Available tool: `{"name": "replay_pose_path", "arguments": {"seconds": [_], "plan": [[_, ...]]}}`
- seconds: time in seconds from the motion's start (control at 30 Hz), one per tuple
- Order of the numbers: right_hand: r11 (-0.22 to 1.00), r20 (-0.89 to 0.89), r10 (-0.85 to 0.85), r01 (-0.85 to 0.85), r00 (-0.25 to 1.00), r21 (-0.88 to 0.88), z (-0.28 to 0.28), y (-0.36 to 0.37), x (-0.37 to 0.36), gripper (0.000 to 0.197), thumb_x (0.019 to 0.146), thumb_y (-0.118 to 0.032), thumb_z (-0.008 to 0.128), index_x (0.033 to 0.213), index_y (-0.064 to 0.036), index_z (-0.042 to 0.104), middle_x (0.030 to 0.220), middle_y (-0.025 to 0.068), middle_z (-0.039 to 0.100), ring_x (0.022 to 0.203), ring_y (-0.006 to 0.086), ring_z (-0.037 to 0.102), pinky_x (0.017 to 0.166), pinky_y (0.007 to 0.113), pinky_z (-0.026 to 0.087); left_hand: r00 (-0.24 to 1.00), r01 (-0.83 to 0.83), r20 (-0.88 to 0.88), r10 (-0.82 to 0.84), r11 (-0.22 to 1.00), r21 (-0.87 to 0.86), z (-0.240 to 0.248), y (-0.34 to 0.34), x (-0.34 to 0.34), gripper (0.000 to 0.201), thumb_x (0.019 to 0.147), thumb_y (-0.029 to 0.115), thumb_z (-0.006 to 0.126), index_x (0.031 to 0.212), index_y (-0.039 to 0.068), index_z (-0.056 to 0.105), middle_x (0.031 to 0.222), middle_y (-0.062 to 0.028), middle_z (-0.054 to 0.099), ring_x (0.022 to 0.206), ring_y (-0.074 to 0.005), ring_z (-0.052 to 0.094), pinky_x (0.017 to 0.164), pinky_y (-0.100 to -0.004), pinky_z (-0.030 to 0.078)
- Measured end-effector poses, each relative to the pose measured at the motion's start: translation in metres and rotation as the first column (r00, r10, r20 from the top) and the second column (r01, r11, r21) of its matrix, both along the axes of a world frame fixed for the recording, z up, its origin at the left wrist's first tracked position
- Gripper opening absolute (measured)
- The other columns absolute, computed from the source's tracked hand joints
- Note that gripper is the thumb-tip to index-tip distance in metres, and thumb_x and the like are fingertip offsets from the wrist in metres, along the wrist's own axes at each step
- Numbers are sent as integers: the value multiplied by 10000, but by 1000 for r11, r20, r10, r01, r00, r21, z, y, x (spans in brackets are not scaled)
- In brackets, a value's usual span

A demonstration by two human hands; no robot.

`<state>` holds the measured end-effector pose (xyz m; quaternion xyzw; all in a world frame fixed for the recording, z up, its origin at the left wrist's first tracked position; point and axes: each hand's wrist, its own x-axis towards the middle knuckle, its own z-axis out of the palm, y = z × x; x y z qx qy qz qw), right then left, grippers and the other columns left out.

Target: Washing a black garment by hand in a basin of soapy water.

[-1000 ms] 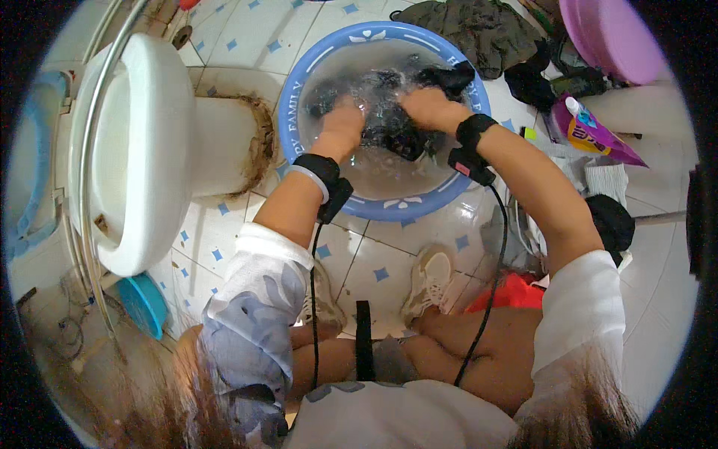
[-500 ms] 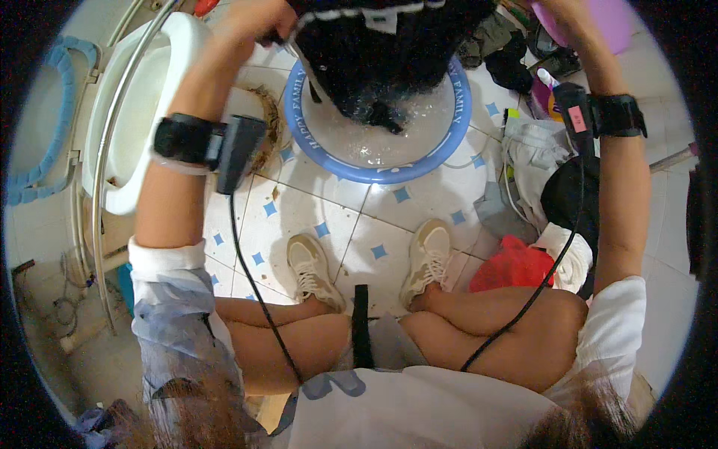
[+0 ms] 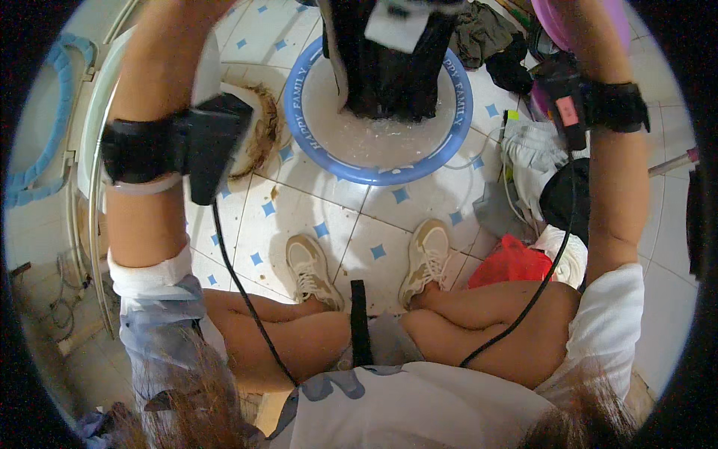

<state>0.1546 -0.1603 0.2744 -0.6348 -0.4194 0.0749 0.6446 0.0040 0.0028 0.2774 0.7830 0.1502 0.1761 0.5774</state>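
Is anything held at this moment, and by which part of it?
The hold itself cannot be told: both hands are beyond the picture's top edge. A black cloth garment hangs over the round blue-rimmed basin, presumably held by its upper, unseen part.

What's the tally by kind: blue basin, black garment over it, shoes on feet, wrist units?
Blue basin: 1
Black garment over it: 1
Shoes on feet: 2
Wrist units: 2
Total: 6
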Motion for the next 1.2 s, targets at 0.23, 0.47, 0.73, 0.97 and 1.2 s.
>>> {"name": "replay_pose_path", "arguments": {"seconds": [0.23,0.47,0.73,0.97,1.2], "plan": [[925,458,15,162,889,-345,-129,24,-10,253,607,-28,498,856,-53,536,730,119,563,644,257,551,559,338,447,947,249,-320,19,588,769,-118,4,2,244,660,265,546,802,67,537,597,-123,550,579,-270,558,520,-379,432],[689,683,512,225,521,-688,-247,-4,-46,462,647,-95,528,1103,-105,451,999,157,471,894,344,498,627,403,470,860,496,-508,-39,291,818,-247,-19,3,320,712,163,523,1021,89,485,1121,-140,433,873,-320,512,665,-389,474],[533,614,577,322,539,-783,-317,8,-52,421,702,-147,507,1113,-85,448,1090,145,470,1073,346,391,669,505,445,739,611,-671,58,361,705,-316,-30,12,443,724,154,514,1147,56,427,1312,-135,201,1117,-385,311,899,-403,317],[-35,-62,658,-53,750,-998,-300,28,-39,285,678,-115,511,948,-23,507,949,182,538,819,344,548,658,431,459,685,670,-727,-42,428,606,-338,-25,14,405,719,147,519,1101,37,444,1170,-132,385,1023,-286,438,792,-408,379],[501,330,588,-13,739,-865,-293,24,-24,216,633,-95,538,844,-57,569,766,176,580,693,327,566,641,406,454,876,468,-479,-65,357,808,-288,-25,10,344,615,41,562,947,19,477,981,-125,486,889,-297,492,676,-381,461]]}}
